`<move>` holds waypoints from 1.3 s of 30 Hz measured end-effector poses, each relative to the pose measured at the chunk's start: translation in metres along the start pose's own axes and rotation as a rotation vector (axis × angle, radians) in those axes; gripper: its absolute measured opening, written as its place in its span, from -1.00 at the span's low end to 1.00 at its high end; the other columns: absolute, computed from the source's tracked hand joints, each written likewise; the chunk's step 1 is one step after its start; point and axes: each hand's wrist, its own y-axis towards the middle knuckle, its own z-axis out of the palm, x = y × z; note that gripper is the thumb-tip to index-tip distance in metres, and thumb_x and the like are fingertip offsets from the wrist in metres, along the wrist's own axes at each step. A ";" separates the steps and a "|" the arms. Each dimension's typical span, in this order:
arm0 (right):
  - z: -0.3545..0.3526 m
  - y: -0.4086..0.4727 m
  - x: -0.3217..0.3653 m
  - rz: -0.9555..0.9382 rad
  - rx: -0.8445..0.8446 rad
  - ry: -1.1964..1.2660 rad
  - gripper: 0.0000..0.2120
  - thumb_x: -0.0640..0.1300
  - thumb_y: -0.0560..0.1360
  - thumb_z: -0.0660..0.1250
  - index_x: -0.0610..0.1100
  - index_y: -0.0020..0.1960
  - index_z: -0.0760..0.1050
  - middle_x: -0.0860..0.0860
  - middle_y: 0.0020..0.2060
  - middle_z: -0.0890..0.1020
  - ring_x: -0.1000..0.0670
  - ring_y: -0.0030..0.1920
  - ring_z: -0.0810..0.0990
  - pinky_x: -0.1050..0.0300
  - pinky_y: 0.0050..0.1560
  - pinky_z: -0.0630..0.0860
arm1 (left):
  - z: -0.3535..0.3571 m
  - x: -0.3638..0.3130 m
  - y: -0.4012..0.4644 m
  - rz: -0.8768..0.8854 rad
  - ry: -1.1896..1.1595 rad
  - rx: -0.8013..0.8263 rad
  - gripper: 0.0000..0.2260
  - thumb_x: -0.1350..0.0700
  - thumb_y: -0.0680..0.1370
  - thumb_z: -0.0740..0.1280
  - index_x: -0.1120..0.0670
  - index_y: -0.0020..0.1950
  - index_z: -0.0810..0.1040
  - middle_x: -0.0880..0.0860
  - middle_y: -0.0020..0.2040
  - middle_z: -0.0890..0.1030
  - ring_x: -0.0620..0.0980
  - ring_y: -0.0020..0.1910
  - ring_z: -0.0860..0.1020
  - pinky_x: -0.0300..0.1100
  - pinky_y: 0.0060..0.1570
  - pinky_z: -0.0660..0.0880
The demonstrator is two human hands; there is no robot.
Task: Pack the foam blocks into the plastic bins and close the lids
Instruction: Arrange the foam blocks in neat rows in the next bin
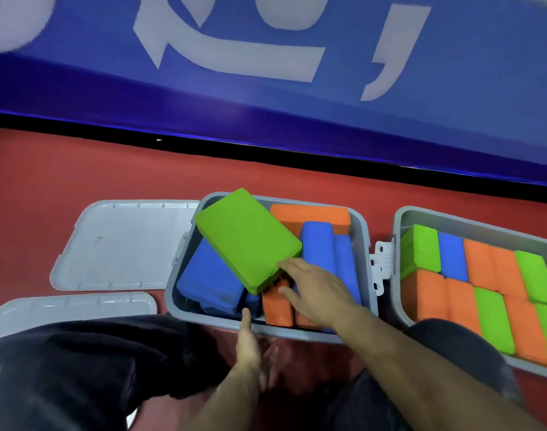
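The middle bin [367, 244] stands open on the red floor [79, 169], loosely filled with foam blocks. A green block [247, 241] lies tilted across the top of the pile, its far corner over the bin's far left rim and its near end raised above a large blue block [210, 281] and an upright orange block [276, 303]. More blue blocks [325, 244] and an orange block [309, 214] sit along the far right side.

The right hand [318, 293] reaches into the bin, fingers spread and mostly straight, fingertips touching the green block's near edge (whether any finger curls beneath it cannot be told). The left hand [250, 340] is at the bin's near rim, fingers straight and together, tip just over the rim.

The right bin [421, 214] is also open, packed with orderly rows of green, blue and orange blocks. Two grey lids [126, 244] lie flat on the floor to the left, one far and one near
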 end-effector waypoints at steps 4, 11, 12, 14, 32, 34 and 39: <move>0.000 -0.012 0.008 0.011 -0.050 -0.024 -0.46 0.21 0.62 0.20 0.08 0.55 0.28 0.16 0.52 0.33 -0.09 0.38 0.44 -0.03 0.36 0.42 | -0.019 0.021 -0.002 -0.013 -0.056 -0.054 0.06 -0.60 0.09 0.36 0.16 0.32 0.57 0.24 0.14 0.68 0.27 0.11 0.66 0.28 0.17 0.57; 0.002 -0.010 0.012 0.088 -0.080 -0.022 -0.38 0.28 0.59 0.21 0.09 0.58 0.25 0.13 0.58 0.23 -0.05 0.48 0.29 -0.02 0.48 0.25 | 0.002 -0.031 -0.050 0.309 0.324 -0.533 -0.24 -0.35 0.56 0.20 0.31 0.41 0.34 0.37 0.40 0.38 0.33 0.38 0.39 0.13 0.37 0.34; 0.003 -0.008 0.013 0.094 -0.078 -0.021 -0.37 0.29 0.58 0.21 0.09 0.58 0.23 0.12 0.59 0.21 -0.06 0.49 0.26 -0.02 0.49 0.24 | 0.003 -0.038 -0.045 0.394 0.357 -0.522 -0.30 -0.33 0.57 0.22 0.29 0.36 0.40 0.35 0.37 0.41 0.31 0.36 0.41 0.11 0.34 0.35; 0.006 -0.004 0.016 0.127 -0.061 -0.027 -0.32 0.32 0.57 0.21 0.09 0.60 0.18 0.06 0.62 0.15 -0.08 0.53 0.19 -0.04 0.51 0.18 | 0.004 -0.052 -0.037 0.465 0.425 -0.448 -0.33 -0.34 0.57 0.22 0.25 0.32 0.43 0.29 0.32 0.47 0.26 0.32 0.46 0.06 0.27 0.37; -0.027 0.011 0.038 0.213 -0.035 0.249 0.27 0.80 -0.11 -0.08 0.34 0.55 0.16 0.08 0.43 0.20 -0.07 0.49 0.20 0.01 0.49 0.16 | 0.024 -0.154 -0.043 0.496 0.627 -0.151 -0.11 -0.54 0.08 0.41 0.11 0.13 0.67 0.10 0.09 0.69 0.16 0.20 0.57 0.01 0.25 0.49; -0.049 0.018 0.052 0.140 -0.050 0.278 0.23 0.78 -0.06 0.00 0.31 0.55 0.17 0.10 0.55 0.08 -0.03 0.57 0.11 0.03 0.54 0.09 | 0.028 -0.178 -0.081 0.547 0.609 -0.082 -0.24 -0.40 0.12 0.46 0.14 0.07 0.70 0.07 -0.03 0.71 0.06 0.00 0.64 -0.11 -0.02 0.56; -0.075 0.032 0.084 0.000 -0.054 0.338 0.22 0.76 0.03 0.12 0.21 0.59 0.16 0.01 0.59 0.15 0.00 0.59 0.13 0.14 0.58 0.06 | 0.030 -0.210 -0.123 0.569 0.502 0.125 -0.40 -0.30 0.27 0.53 0.17 0.02 0.69 0.03 -0.11 0.74 -0.01 -0.12 0.70 -0.07 -0.02 0.64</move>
